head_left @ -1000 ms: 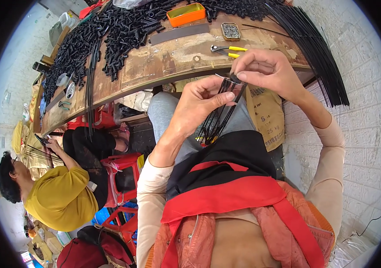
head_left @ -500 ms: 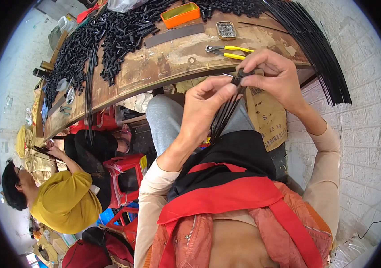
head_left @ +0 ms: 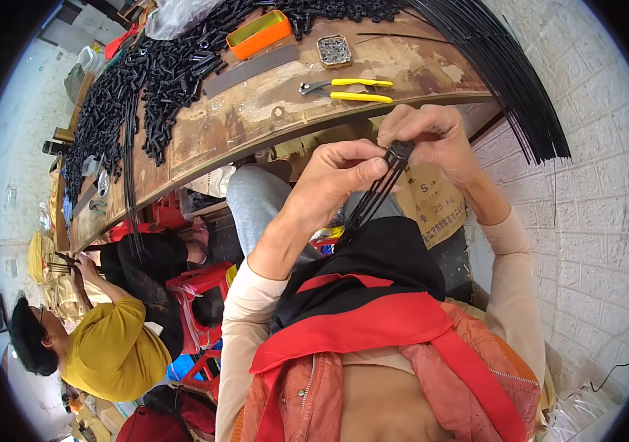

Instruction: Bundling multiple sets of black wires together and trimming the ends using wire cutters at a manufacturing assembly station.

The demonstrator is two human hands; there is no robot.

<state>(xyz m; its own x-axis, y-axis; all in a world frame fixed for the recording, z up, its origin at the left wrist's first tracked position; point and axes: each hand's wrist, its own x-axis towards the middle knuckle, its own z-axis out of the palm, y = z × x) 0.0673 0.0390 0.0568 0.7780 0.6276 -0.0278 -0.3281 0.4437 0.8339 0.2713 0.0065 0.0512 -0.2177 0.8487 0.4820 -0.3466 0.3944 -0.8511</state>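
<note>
My left hand [head_left: 333,180] pinches the upper end of a bundle of thin black rods [head_left: 370,202] that look like umbrella ribs. The bundle slants down toward my lap. At its top sits a short, round black piece [head_left: 401,149], close to my left fingertips. My right hand [head_left: 436,140] is closed just above and beside this piece, its fingers bent and drawn together. What lies between the right fingertips is hidden.
The wooden bench [head_left: 255,121] ahead bears yellow-handled pliers [head_left: 351,90], a small dish of metal bits [head_left: 334,51], an orange box [head_left: 258,34], piles of black tubes [head_left: 171,81] and long black rods [head_left: 506,66]. A co-worker in yellow [head_left: 119,346] sits at left.
My view has shifted, so the bench appears farther left. My right fingers have changed their hold and curl over the top of the bundle. The thin light pin seen earlier no longer shows.
</note>
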